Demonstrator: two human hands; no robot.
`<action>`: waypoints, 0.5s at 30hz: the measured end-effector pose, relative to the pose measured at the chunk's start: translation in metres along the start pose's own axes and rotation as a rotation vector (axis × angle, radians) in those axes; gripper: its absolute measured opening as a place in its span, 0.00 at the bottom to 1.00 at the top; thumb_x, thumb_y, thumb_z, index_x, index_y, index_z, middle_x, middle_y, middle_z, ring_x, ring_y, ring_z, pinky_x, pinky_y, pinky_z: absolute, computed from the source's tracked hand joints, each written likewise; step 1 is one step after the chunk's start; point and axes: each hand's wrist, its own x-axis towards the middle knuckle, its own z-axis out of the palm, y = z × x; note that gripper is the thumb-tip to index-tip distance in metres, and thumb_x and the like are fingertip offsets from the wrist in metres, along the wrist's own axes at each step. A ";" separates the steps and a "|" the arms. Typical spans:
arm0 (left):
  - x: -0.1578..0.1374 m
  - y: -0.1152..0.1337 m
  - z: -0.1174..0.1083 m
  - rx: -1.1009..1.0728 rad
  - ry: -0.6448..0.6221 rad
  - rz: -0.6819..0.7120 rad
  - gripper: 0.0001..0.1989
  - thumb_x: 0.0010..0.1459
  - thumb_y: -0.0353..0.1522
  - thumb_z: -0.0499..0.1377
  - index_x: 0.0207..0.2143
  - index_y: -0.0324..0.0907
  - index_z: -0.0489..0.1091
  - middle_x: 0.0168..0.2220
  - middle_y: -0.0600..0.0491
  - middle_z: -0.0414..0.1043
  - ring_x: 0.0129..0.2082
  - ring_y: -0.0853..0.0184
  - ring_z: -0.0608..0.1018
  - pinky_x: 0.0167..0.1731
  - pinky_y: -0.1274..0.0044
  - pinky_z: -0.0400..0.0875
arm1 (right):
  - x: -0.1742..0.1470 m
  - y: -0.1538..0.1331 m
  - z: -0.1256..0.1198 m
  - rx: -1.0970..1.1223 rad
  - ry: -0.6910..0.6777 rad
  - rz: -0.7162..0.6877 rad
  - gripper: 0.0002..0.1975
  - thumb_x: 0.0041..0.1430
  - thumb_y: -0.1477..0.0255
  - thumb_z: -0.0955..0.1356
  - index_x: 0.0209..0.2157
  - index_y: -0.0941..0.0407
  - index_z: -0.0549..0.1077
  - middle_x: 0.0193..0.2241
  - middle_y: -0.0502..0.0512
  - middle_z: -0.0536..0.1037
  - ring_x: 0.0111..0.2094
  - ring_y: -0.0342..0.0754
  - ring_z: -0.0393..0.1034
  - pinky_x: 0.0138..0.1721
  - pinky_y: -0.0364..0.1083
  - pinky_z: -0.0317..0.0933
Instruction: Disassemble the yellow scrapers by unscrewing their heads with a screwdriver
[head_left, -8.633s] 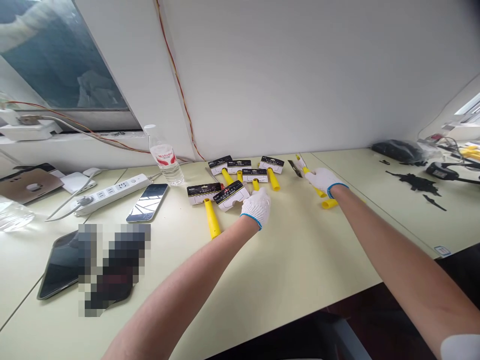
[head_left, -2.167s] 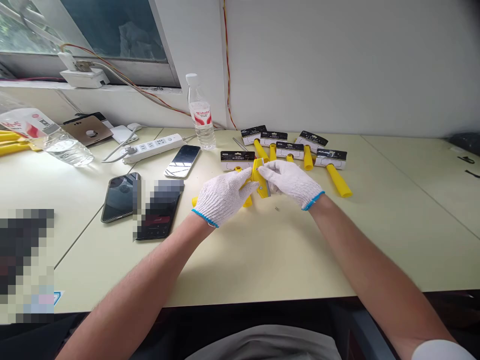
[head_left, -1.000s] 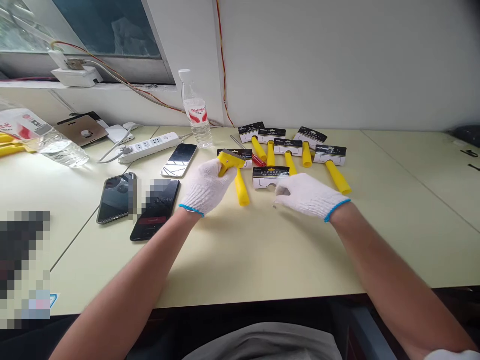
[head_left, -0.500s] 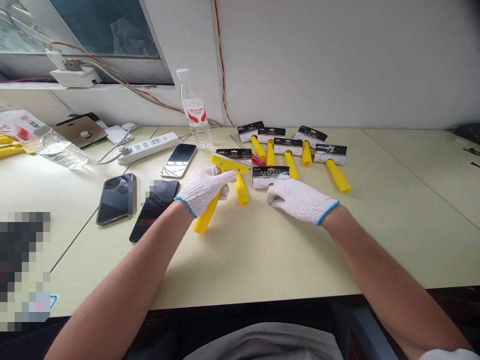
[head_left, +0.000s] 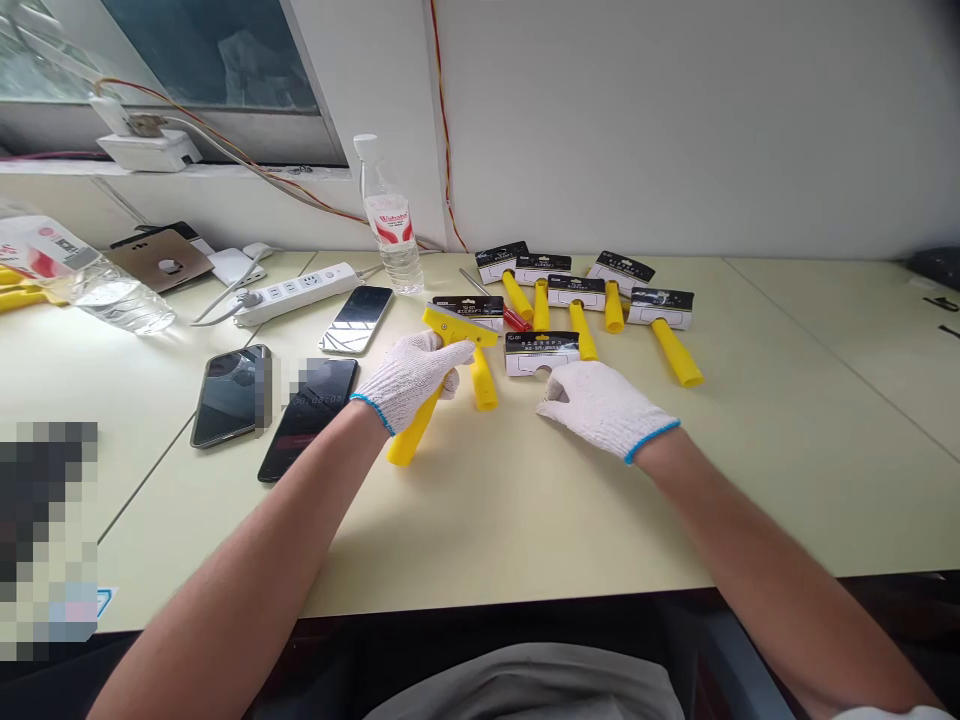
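Note:
My left hand (head_left: 412, 375), in a white knit glove, is closed around a yellow scraper (head_left: 411, 440). The scraper's wide head with a thin metal blade points up and away, and its handle hangs below the fist. My right hand (head_left: 600, 405), gloved alike, is by the lower right edge of a black-and-white card sleeve (head_left: 541, 345). Its fingers are bent, with a gap between thumb and forefinger. No yellow handle shows in that sleeve. Behind my left hand lies another scraper (head_left: 484, 380) with a card sleeve on its head.
Several sleeved scrapers (head_left: 675, 352) lie toward the wall, near a red-handled screwdriver (head_left: 516, 320). A water bottle (head_left: 394, 230) stands behind my left hand. Phones (head_left: 232, 395) and a power strip (head_left: 296, 295) lie left, with another bottle (head_left: 112, 290) on its side.
My right hand has shifted slightly off the card sleeve, toward me, and its fingers have loosened. My left hand and its scraper have barely moved.

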 end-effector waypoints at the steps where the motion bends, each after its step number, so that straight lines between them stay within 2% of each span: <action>1: 0.000 0.000 0.000 0.008 0.003 -0.001 0.07 0.57 0.34 0.63 0.36 0.42 0.69 0.23 0.56 0.70 0.25 0.69 0.70 0.32 0.79 0.65 | 0.001 -0.001 0.002 -0.015 -0.002 0.001 0.10 0.64 0.67 0.71 0.28 0.54 0.76 0.35 0.57 0.81 0.36 0.51 0.73 0.35 0.49 0.61; 9: 0.002 -0.003 0.001 0.065 0.009 0.017 0.10 0.55 0.37 0.64 0.33 0.43 0.68 0.23 0.56 0.71 0.26 0.69 0.71 0.32 0.78 0.66 | 0.010 -0.005 0.006 -0.125 -0.064 0.023 0.08 0.68 0.71 0.68 0.34 0.56 0.77 0.38 0.61 0.80 0.41 0.59 0.77 0.39 0.51 0.65; 12: 0.000 -0.003 0.001 0.132 0.021 0.025 0.11 0.58 0.39 0.62 0.30 0.43 0.66 0.23 0.55 0.72 0.25 0.69 0.72 0.32 0.78 0.66 | 0.011 -0.006 0.006 -0.038 -0.055 0.035 0.07 0.67 0.73 0.69 0.33 0.56 0.75 0.36 0.62 0.80 0.38 0.58 0.77 0.36 0.51 0.63; 15: -0.004 0.000 0.003 0.160 0.007 0.060 0.13 0.60 0.39 0.61 0.27 0.42 0.63 0.24 0.55 0.71 0.24 0.71 0.70 0.32 0.77 0.65 | 0.010 -0.008 0.009 0.108 0.047 0.012 0.07 0.66 0.75 0.69 0.31 0.56 0.74 0.33 0.61 0.80 0.34 0.55 0.75 0.33 0.49 0.61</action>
